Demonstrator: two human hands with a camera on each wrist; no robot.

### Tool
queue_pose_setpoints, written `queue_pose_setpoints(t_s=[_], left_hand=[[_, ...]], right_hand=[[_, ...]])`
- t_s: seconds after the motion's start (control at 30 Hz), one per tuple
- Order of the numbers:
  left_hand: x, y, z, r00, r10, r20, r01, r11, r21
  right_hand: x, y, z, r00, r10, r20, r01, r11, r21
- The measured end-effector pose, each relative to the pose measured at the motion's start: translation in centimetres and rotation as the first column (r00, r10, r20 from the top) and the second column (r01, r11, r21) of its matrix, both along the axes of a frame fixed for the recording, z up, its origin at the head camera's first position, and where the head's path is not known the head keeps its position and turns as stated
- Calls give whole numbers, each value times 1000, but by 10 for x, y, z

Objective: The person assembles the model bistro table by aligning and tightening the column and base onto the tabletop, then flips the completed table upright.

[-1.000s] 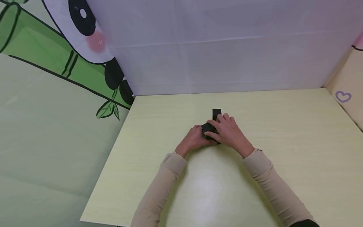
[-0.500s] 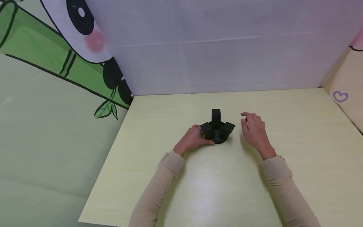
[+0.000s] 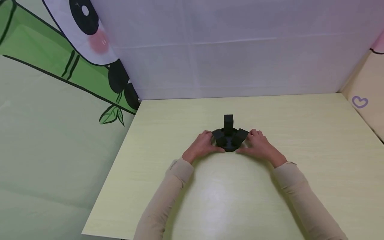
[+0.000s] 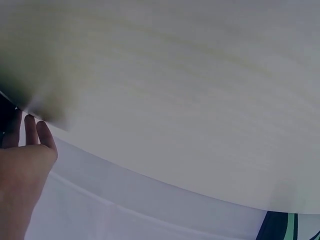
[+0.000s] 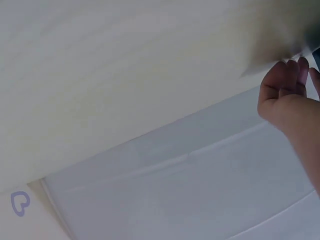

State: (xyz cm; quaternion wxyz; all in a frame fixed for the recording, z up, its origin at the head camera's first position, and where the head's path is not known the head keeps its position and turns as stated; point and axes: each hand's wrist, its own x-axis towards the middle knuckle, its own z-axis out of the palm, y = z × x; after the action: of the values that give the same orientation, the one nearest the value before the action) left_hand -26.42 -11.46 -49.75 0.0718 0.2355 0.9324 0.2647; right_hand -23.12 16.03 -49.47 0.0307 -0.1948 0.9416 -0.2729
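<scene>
A black stand (image 3: 229, 141) sits on the table, a round base with three blocky arms, one pointing to the back and one to each side. My left hand (image 3: 204, 145) holds its left side, thumb along the front of the base and fingers behind the left arm. On the opposite side my right hand (image 3: 260, 146) grips it likewise, fingertips at the right arm and thumb at the base's front edge. The left wrist view shows the left hand's fingers (image 4: 44, 135) against the dark stand at the frame edge. Curled right fingers (image 5: 292, 75) appear in the right wrist view.
The pale wood-look table (image 3: 168, 116) spreads around the stand. Behind it rises a lilac cloth wall (image 3: 240, 66). A green printed panel (image 3: 45, 133) stands left of the table, and a cream panel with a purple heart (image 3: 360, 102) stands right.
My right hand lifted off the stand's left arm, swung out to the right, then came back to the stand's right side. My left hand has stayed on the left side.
</scene>
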Motion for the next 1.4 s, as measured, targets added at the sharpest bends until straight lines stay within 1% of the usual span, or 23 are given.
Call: queue_pose_setpoints(t_s=[0.17, 0.3, 0.5, 0.67, 0.77, 0.83, 0.9, 0.97, 1.03, 1.1, 1.17, 1.23, 1.3, 1.4], left_hand=[[-1, 0, 0, 1000, -11, -3, 11, 1000, -5], [-2, 0, -1, 1000, -14, -18, 14, 1000, -8], [-2, -1, -1, 999, -15, -30, 15, 1000, 12], [-2, 0, -1, 1000, -8, -23, 8, 1000, 12], [-2, 0, -1, 1000, 4, -7, -4, 1000, 17], [-3, 0, 0, 1000, 7, 4, -7, 999, 39], [-5, 0, 1, 1000, -15, 27, 12, 994, 106], [-4, 0, 6, 996, -37, 78, 22, 983, 183], [-4, -1, 11, 987, -55, 150, 14, 965, 262], [-2, -1, 17, 972, -61, 225, -14, 949, 315], [1, -1, 21, 954, -49, 295, -54, 942, 333], [4, -1, 26, 935, -43, 351, -87, 934, 345], [6, 0, 32, 916, -40, 398, -110, 932, 345], [8, 2, 45, 881, -38, 471, -148, 924, 352]], right_hand=[[-3, -6, -2, 1000, -19, 12, 19, 1000, -23], [-5, -7, -4, 999, -26, 25, 27, 999, -33], [-6, -7, -4, 999, -40, 37, 42, 996, -74], [-5, -7, -2, 998, -41, 52, 47, 991, -126], [-6, -7, -2, 996, -37, 78, 49, 986, -157], [-7, -6, -1, 995, -31, 99, 48, 983, -178], [-8, -4, 0, 993, -12, 120, 38, 977, -212], [-8, -1, 4, 988, 25, 155, 19, 962, -273], [-8, 2, 10, 978, 68, 198, -1, 947, -321], [-6, 6, 16, 958, 110, 264, -5, 928, -372], [-4, 10, 22, 932, 124, 340, 16, 924, -382], [-3, 15, 26, 910, 141, 390, 29, 917, -398], [-1, 18, 32, 890, 147, 431, 49, 910, -411], [0, 19, 42, 868, 148, 473, 87, 894, -439]])
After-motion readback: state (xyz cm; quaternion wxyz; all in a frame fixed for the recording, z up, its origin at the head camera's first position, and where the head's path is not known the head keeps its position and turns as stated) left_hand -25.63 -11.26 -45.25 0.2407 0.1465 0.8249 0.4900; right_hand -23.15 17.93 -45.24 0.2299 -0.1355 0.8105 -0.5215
